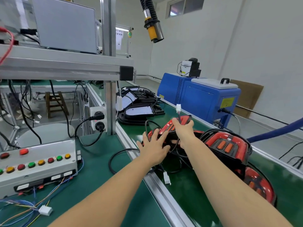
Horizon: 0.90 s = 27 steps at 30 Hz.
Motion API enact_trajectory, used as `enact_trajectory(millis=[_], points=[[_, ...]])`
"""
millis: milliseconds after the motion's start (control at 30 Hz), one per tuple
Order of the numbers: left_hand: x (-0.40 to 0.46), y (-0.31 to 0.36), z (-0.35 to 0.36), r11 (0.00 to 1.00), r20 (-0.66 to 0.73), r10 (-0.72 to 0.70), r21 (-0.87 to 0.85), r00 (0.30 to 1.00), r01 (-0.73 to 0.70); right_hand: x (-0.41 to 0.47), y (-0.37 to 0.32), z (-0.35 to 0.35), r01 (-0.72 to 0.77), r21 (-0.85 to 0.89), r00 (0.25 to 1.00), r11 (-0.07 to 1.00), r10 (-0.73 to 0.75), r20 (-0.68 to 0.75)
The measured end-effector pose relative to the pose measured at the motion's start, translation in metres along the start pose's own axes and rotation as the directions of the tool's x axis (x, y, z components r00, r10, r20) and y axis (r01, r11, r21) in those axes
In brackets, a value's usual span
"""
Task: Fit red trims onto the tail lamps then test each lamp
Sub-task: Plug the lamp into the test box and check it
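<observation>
Mostly green: green-matted counter on the left, green belt running diagonally beside it, aluminium rail between. On the belt, red tail lamps: one under both hands, a second just right of it, a third nearer the lower right. Left hand flat on the first lamp, fingers spread and straight, grip apart. Right hand pinching a black cable above the same lamp, grip clamped on it, white plug sticking up at the cable's end. Another white plug loose on the belt. Farther up the belt, black housings stacked. On the counter, grey button box with red, green and amber buttons, loose coloured wires below it. Above, aluminium shelf frame with a grey box. Hanging overhead, yellow nozzle on a black hose. Behind the belt, blue machine on the floor. White walls, small high window, cardboard leaning on the wall.
</observation>
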<state>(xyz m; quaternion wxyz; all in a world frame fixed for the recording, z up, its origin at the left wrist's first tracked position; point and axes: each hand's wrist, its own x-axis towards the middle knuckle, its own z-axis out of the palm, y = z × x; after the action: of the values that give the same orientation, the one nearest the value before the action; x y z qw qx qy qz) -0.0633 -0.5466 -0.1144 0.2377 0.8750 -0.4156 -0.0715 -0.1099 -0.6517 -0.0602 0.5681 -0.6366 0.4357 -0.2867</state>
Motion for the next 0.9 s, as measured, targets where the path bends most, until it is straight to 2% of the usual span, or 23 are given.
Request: enact_trajectory(millis=[100,200,233,300,367,433,567,900], points=[[0.005,0.004,0.001,1.000,0.006,-0.003,-0.002,1.000,0.003,-0.008,0.002,-0.008,0.063,-0.211,0.997,0.975,-0.072,-0.039],[0.009,0.009,0.003,1.000,0.007,0.001,0.011,1.000,-0.001,-0.021,0.007,-0.013,0.254,-0.425,0.956,0.869,-0.292,-0.025],[0.010,0.010,0.003,1.000,0.006,0.004,0.022,1.000,-0.004,-0.026,0.011,-0.013,0.316,-0.535,0.924,0.784,-0.383,-0.014],[0.011,0.011,0.002,0.999,0.002,0.010,0.036,1.000,-0.010,-0.032,0.020,-0.013,0.393,-0.757,0.838,0.522,-0.541,0.063],[0.012,0.011,0.000,1.000,0.004,0.011,0.029,1.000,-0.012,-0.032,0.030,-0.012,0.415,-0.864,0.791,0.285,-0.583,0.188],[0.013,0.009,-0.001,1.000,0.009,0.011,0.008,1.000,-0.011,-0.029,0.035,-0.013,0.405,-0.897,0.787,0.176,-0.567,0.244],[0.009,0.004,0.001,1.000,0.039,0.004,-0.007,0.999,-0.004,-0.021,0.034,-0.015,0.361,-0.928,0.826,0.095,-0.493,0.272],[-0.005,-0.007,-0.009,0.999,0.031,-0.015,-0.036,0.999,0.016,-0.019,0.031,-0.012,0.328,-0.942,0.822,0.075,-0.513,0.245]])
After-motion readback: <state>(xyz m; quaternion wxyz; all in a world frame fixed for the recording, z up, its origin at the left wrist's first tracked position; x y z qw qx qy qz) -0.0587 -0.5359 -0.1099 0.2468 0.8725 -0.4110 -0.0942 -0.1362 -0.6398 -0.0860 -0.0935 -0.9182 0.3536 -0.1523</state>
